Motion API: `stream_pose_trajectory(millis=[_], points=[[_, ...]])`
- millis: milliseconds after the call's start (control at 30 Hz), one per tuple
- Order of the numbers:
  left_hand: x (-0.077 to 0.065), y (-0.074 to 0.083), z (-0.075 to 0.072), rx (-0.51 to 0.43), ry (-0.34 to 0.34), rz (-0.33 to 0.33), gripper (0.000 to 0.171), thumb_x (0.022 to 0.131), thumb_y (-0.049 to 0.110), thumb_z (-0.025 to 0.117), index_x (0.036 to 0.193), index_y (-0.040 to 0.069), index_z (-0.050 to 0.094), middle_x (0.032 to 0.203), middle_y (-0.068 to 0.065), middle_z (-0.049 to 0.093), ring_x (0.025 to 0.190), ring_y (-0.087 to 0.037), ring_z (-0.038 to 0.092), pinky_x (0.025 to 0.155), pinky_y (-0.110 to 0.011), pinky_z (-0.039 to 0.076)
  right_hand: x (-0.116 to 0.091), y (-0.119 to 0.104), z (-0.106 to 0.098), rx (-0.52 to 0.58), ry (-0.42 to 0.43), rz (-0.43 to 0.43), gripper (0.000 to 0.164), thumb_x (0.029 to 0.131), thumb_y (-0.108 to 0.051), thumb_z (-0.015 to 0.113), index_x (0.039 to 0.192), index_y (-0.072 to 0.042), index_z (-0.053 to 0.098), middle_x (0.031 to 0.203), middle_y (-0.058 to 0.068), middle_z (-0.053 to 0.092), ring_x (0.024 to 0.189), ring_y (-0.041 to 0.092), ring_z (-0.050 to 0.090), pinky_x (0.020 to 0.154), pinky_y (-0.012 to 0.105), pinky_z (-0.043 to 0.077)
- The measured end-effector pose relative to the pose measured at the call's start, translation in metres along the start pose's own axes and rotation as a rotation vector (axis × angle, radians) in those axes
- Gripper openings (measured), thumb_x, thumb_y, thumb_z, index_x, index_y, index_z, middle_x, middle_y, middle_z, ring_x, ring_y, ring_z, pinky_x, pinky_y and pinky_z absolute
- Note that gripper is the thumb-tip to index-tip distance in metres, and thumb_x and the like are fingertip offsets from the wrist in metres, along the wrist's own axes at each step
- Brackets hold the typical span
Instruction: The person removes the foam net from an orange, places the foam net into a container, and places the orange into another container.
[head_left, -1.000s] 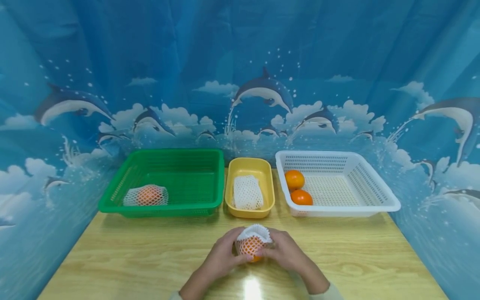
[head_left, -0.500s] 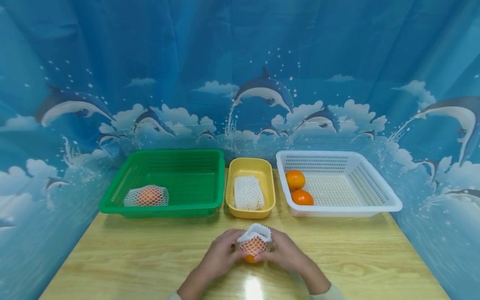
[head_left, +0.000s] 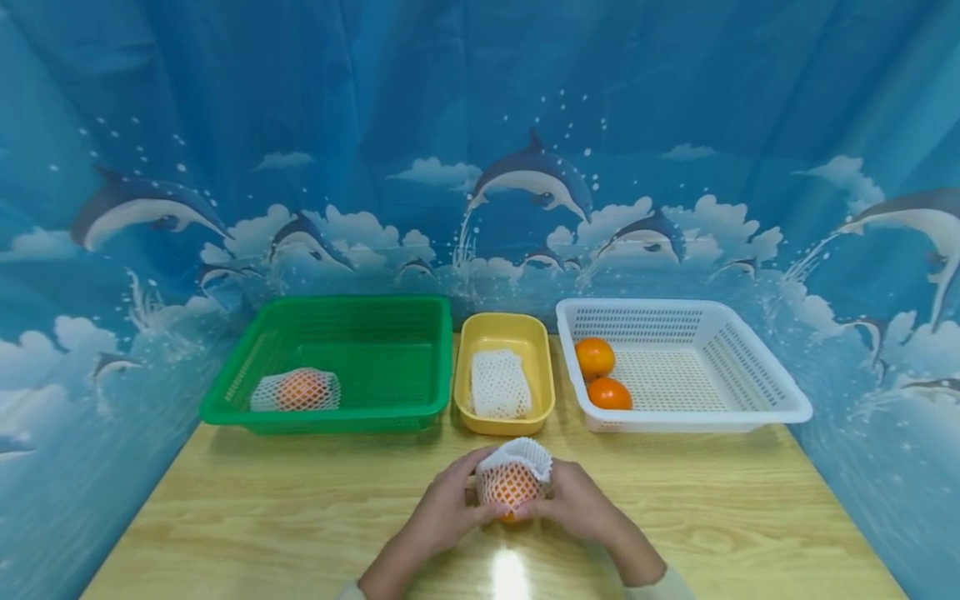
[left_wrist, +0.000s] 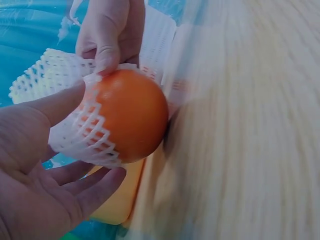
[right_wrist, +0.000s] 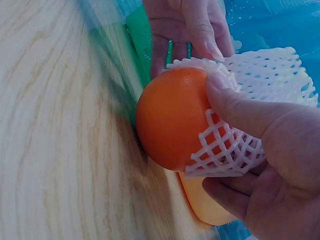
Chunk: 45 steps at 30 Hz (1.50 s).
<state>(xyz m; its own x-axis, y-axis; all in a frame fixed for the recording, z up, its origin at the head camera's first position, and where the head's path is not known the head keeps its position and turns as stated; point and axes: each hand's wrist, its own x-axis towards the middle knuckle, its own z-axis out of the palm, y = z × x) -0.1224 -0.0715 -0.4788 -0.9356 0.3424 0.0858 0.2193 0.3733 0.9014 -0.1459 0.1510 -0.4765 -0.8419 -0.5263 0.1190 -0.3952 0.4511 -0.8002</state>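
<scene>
An orange (left_wrist: 135, 115) sits partly inside a white foam net sleeve (right_wrist: 270, 70), its lower part bare and against or just above the table. My left hand (head_left: 450, 502) holds the sleeve from the left, thumb on the near side and fingers spread behind. From the right, my right hand (head_left: 577, 502) grips the sleeve likewise, its thumb pressing the mesh near the edge. The sleeve's loose end stands up above the orange, toward the yellow tray (head_left: 468, 408). Both thumbs nearly meet at the front in the head view. Some fingertips are hidden behind the fruit.
Behind the hands, the yellow tray contains white foam nets (head_left: 500, 383). To its left, a green basket (head_left: 375, 358) has a netted orange (head_left: 303, 389) in it. A white basket (head_left: 697, 375) on the right holds two bare oranges (head_left: 609, 393). A dolphin-print curtain (head_left: 375, 125) hangs behind.
The foam sleeve shifts on the orange, its mesh covering more of the front than half a second ago. Both hands keep their hold and stay nearly in place. The head view shifts slightly.
</scene>
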Motion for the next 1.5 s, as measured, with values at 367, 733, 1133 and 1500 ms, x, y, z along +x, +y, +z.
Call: stream_pose_trajectory(millis=[367, 733, 1133, 1500], points=[[0.001, -0.006, 0.009, 0.149, 0.047, 0.042, 0.080, 0.074, 0.039, 0.081, 0.141, 0.012, 0.047, 0.137, -0.007, 0.053, 0.123, -0.028, 0.052, 0.103, -0.052, 0.043, 0.000, 0.005, -0.002, -0.051, 0.082, -0.082, 0.048, 0.078, -0.036, 0.079, 0.116, -0.010, 0.067, 0.109, -0.002, 0.071, 0.102, 0.015, 0.065, 0.091, 0.035, 0.053], [0.001, -0.004, 0.005, 0.129, 0.050, 0.014, 0.068, 0.077, 0.031, 0.080, 0.137, 0.013, 0.053, 0.134, -0.007, 0.056, 0.118, -0.024, 0.056, 0.096, -0.040, 0.050, -0.001, 0.001, 0.000, 0.011, 0.079, 0.018, 0.073, 0.074, -0.041, 0.080, 0.133, -0.007, 0.055, 0.126, 0.005, 0.064, 0.118, 0.025, 0.059, 0.102, 0.049, 0.044], [-0.001, -0.004, -0.003, 0.133, 0.098, 0.064, 0.043, 0.079, 0.023, 0.079, 0.115, 0.004, 0.064, 0.112, -0.009, 0.064, 0.100, -0.025, 0.062, 0.083, -0.034, 0.057, 0.000, 0.001, 0.008, 0.054, 0.053, 0.057, 0.076, 0.074, -0.038, 0.083, 0.135, -0.007, 0.051, 0.126, 0.005, 0.063, 0.117, 0.027, 0.058, 0.103, 0.053, 0.042], [0.001, -0.006, 0.001, 0.112, 0.064, 0.013, 0.063, 0.078, 0.037, 0.080, 0.130, 0.010, 0.056, 0.125, -0.007, 0.059, 0.112, -0.026, 0.058, 0.091, -0.040, 0.054, -0.002, -0.001, 0.002, 0.000, 0.070, 0.029, 0.062, 0.076, -0.044, 0.078, 0.124, -0.008, 0.062, 0.121, 0.005, 0.067, 0.115, 0.024, 0.060, 0.101, 0.051, 0.045]])
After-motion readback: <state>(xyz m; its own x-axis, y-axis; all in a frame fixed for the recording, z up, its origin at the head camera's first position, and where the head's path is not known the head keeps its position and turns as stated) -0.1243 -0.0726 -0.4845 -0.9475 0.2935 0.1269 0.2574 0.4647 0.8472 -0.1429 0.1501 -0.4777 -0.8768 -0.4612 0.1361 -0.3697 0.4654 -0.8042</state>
